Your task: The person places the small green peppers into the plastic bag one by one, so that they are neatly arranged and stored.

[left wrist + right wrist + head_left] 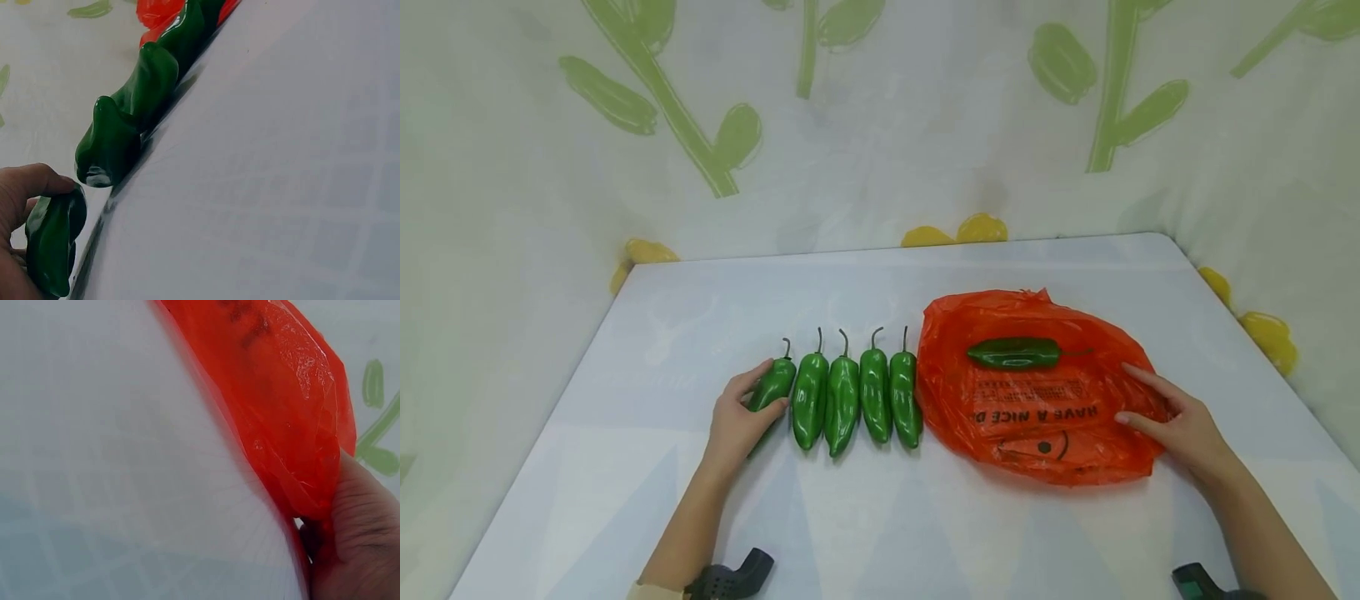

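Our left hand [733,417] pinches the leftmost pepper [775,380] between thumb and fingers; we do well to grip its body firmly, clear of the row of four peppers [842,404]. Rightward, another pepper [1015,353] lies at the red bag [947,433], on or inside we cannot tell. Our right hand [1191,429], thumb and forefinger spread, touches the bag's right edge; whether it grips, we cannot tell.
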### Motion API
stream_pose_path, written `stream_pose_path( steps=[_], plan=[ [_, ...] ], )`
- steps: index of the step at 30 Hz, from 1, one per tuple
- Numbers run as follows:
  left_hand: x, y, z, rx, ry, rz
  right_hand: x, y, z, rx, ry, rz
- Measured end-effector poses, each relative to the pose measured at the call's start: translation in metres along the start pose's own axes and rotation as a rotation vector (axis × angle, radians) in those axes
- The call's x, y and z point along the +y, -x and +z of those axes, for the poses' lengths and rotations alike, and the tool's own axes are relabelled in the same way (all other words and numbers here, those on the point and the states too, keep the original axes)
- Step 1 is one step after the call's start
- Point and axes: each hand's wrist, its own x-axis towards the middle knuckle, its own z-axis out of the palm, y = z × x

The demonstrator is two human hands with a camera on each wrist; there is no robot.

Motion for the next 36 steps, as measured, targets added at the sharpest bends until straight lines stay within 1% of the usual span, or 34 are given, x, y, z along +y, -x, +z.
stream_pose_path(
  steps=[7, 11, 14, 21, 27, 36],
  plan=[
    [0.008, 0.000, -0.003, -0.005, 0.012, 0.014, -0.001, -0.001, 0.002, 0.005, -0.007, 0.001],
    [0.013, -0.002, -0.003, -0.017, -0.002, 0.035, -0.001, -0.001, 0.003, 0.006, -0.004, 0.009],
    [0.016, -0.003, -0.002, -0.028, -0.013, 0.065, -0.001, -0.001, 0.003, 0.004, -0.007, 0.004],
    [0.026, -0.004, 0.001, -0.046, -0.004, 0.134, -0.002, 0.001, 0.002, 0.004, -0.007, -0.003],
    [0.033, -0.007, 0.006, -0.063, 0.012, 0.147, -0.002, 0.002, 0.002, 0.008, -0.009, 0.001],
    [0.042, -0.011, 0.015, -0.078, 0.031, 0.186, -0.001, 0.001, 0.002, 0.017, -0.016, -0.030]
  ],
)
